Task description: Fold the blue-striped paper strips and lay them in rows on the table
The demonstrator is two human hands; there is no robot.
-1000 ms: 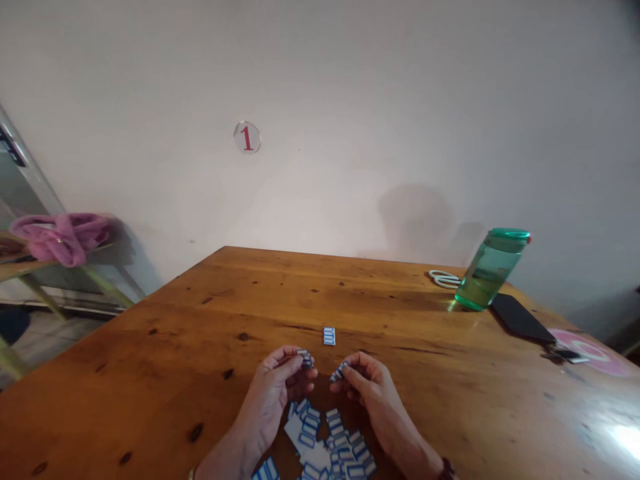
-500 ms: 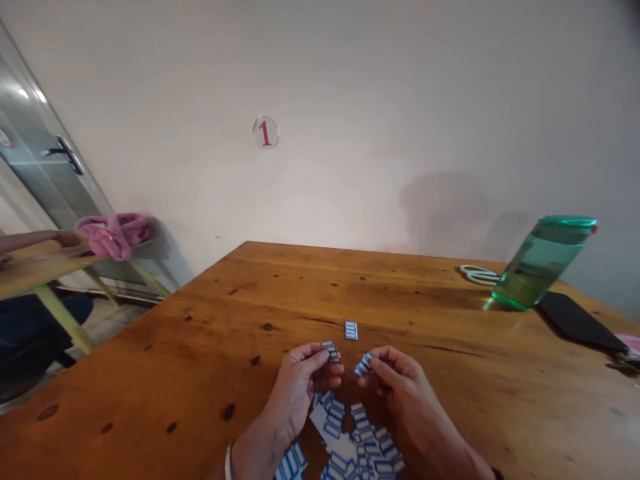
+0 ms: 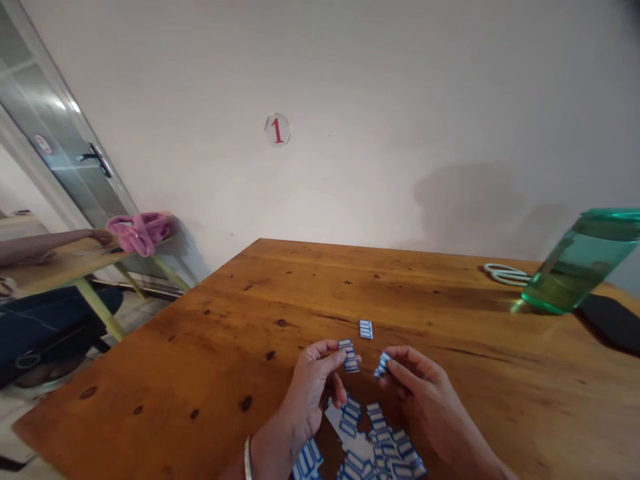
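Observation:
My left hand (image 3: 320,377) pinches a small strip of blue-bordered white labels (image 3: 349,357) between thumb and fingers. Opposite it, my right hand (image 3: 417,380) grips another small piece of labels (image 3: 383,365), its lower part tilted left. Both hands are raised over a loose heap of similar label pieces (image 3: 383,443), some lying blank side up. Beyond the hands, a single small label piece (image 3: 366,329) lies apart on the wooden table (image 3: 300,287). Any print on the labels is too small to read.
On the right stand a green water bottle (image 3: 575,267), a coiled white cable (image 3: 505,274) and a dark flat object (image 3: 610,321). At left, another person's arm (image 3: 50,247) rests on a second table beside a pink cloth (image 3: 140,233). A wall rises behind.
The camera view has turned left, so everything sits further right. More of the strip in my left hand shows, and the left fingers below it have shifted. Both hands keep their labels.

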